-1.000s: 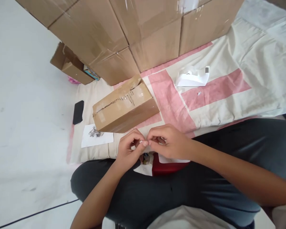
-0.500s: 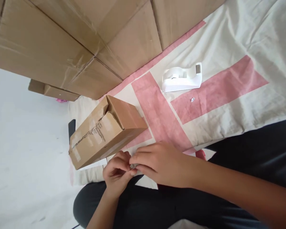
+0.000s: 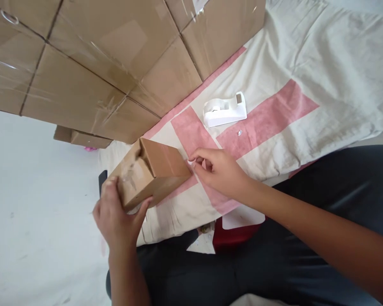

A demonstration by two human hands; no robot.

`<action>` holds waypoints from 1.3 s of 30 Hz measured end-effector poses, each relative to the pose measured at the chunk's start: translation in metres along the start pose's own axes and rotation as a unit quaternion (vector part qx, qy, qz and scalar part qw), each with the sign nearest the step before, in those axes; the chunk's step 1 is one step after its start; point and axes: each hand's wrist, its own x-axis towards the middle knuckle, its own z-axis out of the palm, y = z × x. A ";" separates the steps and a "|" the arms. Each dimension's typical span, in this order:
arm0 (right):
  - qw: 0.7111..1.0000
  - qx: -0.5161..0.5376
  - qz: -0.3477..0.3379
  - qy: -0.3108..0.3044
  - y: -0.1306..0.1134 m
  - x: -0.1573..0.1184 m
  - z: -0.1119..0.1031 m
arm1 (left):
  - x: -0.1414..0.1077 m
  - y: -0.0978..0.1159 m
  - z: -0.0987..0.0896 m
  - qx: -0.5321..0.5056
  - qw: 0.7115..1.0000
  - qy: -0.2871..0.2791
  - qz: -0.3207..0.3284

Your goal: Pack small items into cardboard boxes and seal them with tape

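Brown cardboard makes up the small box (image 3: 147,174) that both hands are busy around, and it sits on the cream and pink cloth (image 3: 274,148) with its top flap slightly raised at one end. The left hand (image 3: 116,219) is at the box's left end, its forearm rising nearly straight from below. Its grip is spread wide around the box: the fingers reach over the top, while the thumb stretches along the near side, pressed against the cardboard. The right hand (image 3: 221,172) is just beside the box's right end, with the forearm slanting in from the lower right. The wrist is almost straight, the other fingers curl inward, and the thumb and forefinger form a narrow pinch pointing at the box. A tiny pale bit shows at those fingertips, too small to name, and I cannot tell whether it is gripped or whether the fingertips touch the box.

To the right of the box and beyond it stands a white tape dispenser (image 3: 225,114), with a little clear scrap (image 3: 240,132) near its base. Behind the box rises a stack of large cartons (image 3: 92,80). A black object (image 3: 102,180) lies to its left, partly hidden.
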 end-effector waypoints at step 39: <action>0.998 -0.011 -0.062 0.003 -0.011 0.030 0.047 | -0.013 -0.015 0.007 -0.004 0.997 0.030 0.078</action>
